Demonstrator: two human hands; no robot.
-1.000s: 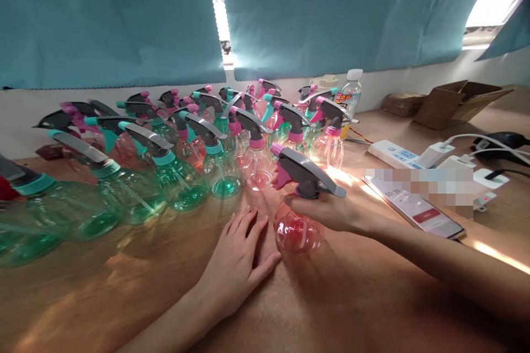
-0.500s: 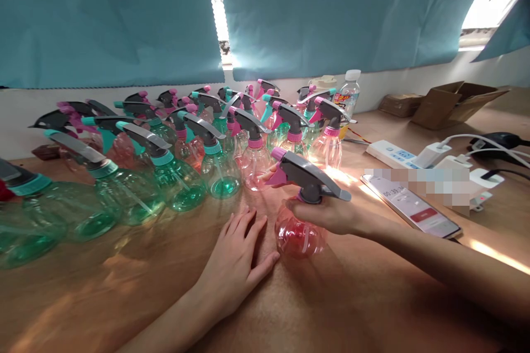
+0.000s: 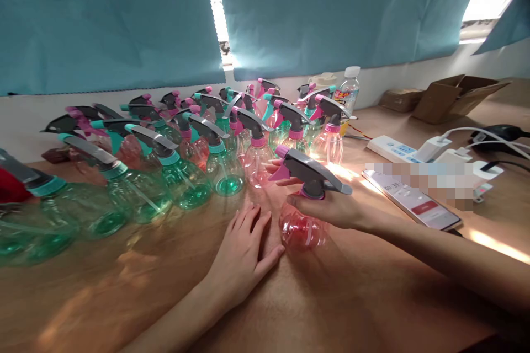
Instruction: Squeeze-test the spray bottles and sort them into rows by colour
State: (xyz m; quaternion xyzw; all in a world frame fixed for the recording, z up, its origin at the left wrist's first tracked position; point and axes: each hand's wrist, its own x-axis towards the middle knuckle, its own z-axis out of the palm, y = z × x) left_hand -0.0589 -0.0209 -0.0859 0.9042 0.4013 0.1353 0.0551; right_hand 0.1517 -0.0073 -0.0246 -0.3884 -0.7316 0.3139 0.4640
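Observation:
My right hand wraps round the neck of a clear pink spray bottle, just under its grey and pink trigger head. The bottle's far side and some of my fingers are hidden behind it. Flat on the table lies my left hand, fingers stretched out, thumb tip close to the bottle's base. Beyond the hands stand a green spray bottle with a turquoise collar and a pink spray bottle with a pink collar.
Several more green and pink spray bottles crowd the table's left and back. A phone lies right of my right hand, by a white power strip with plugs and cables. Farther back are a capped clear bottle and an open cardboard box.
The view has shifted slightly, so the bottles at left appear a little farther right. My right hand keeps its hold on the pink spray bottle, and my left hand stays flat.

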